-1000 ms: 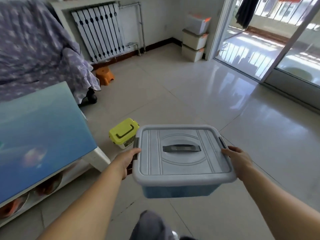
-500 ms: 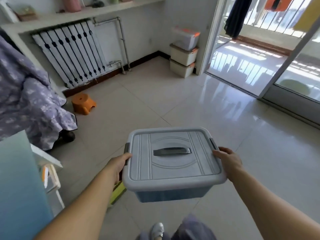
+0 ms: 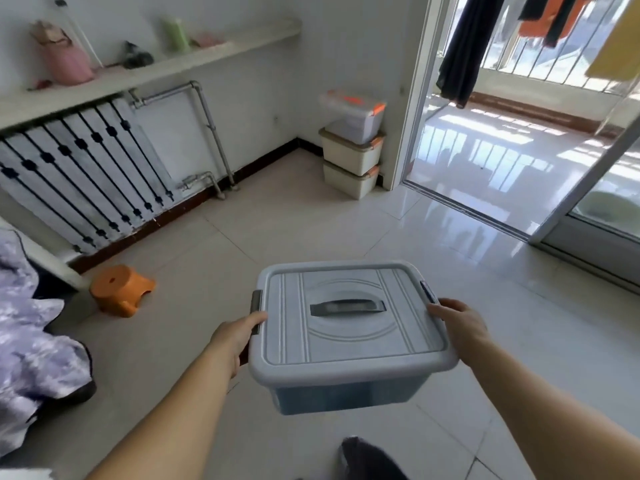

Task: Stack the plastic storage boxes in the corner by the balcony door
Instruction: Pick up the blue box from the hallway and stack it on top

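I carry a blue storage box with a grey lid (image 3: 349,327) and a dark handle, level, in front of my body. My left hand (image 3: 239,336) grips its left side by the latch, and my right hand (image 3: 459,323) grips its right edge. Ahead, in the corner beside the balcony door frame (image 3: 412,98), stands a stack of three boxes (image 3: 351,143): two cream ones with orange clips below, and a translucent grey one with an orange clip on top.
A small orange stool (image 3: 121,294) sits on the tiled floor at left, near a radiator (image 3: 79,174) under a shelf. Purple bedding (image 3: 31,334) hangs at far left. The balcony door (image 3: 519,150) stands open on the right. My foot (image 3: 370,459) shows below the box.
I have walked forward with the box: the corner stack is nearer and larger. The blue table and the yellow-lidded box have dropped out of view. My grip is unchanged.
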`<move>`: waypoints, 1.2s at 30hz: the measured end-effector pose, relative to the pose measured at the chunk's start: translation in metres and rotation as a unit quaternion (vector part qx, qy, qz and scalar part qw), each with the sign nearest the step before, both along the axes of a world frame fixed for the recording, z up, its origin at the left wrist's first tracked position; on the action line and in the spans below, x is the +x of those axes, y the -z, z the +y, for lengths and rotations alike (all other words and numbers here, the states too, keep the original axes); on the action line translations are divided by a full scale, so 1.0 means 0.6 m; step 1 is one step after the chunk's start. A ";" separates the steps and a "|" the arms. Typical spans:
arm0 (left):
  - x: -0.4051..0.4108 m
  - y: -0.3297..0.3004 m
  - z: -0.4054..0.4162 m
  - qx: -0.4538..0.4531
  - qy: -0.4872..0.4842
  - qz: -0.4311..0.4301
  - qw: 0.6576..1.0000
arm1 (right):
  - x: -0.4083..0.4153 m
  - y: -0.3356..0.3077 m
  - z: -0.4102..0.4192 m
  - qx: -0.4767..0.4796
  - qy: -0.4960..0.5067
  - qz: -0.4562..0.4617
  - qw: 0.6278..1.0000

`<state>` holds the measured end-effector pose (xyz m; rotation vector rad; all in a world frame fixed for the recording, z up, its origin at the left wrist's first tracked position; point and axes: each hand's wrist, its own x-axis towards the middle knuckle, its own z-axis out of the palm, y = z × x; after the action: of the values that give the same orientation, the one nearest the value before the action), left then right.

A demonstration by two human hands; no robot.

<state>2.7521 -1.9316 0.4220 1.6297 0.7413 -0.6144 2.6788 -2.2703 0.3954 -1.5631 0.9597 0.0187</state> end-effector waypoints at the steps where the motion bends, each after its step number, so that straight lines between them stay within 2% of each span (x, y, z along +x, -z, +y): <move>1: 0.034 -0.007 -0.007 -0.007 -0.010 -0.008 1.000 | 0.037 -0.006 -0.012 0.002 -0.005 -0.009 1.000; 9: 0.359 -0.009 -0.084 -0.022 -0.032 -0.031 0.999 | 0.385 -0.029 -0.101 -0.012 -0.032 -0.031 0.999; 11: 0.481 0.001 -0.111 -0.026 -0.024 -0.029 0.999 | 0.502 -0.025 -0.131 -0.008 -0.023 -0.033 0.999; 12: 0.495 -0.003 -0.116 -0.024 -0.021 -0.027 0.999 | 0.515 -0.031 -0.130 -0.007 -0.024 -0.030 0.999; 14: 0.624 -0.001 -0.147 -0.028 0.007 -0.009 1.000 | 0.624 -0.028 -0.165 0.004 -0.015 -0.031 0.999; 18: 0.796 -0.025 -0.202 -0.028 0.048 0.009 0.998 | 0.766 -0.058 -0.206 0.030 -0.028 -0.025 0.999; 28: 1.204 -0.076 -0.360 -0.069 0.090 0.016 0.993 | 1.146 -0.084 -0.353 0.053 0.075 -0.077 0.993; 33: 1.419 -0.096 -0.459 -0.125 0.053 -0.044 0.990 | 1.368 -0.109 -0.442 0.081 0.087 -0.121 0.985; 36: 1.527 -0.105 -0.509 -0.126 0.026 -0.095 0.987 | 1.473 -0.130 -0.474 0.079 0.123 -0.153 0.977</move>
<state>3.6681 -2.2369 0.4848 1.4528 0.4627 -0.5581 3.5629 -2.5549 0.4731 -1.2475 0.8770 -0.3056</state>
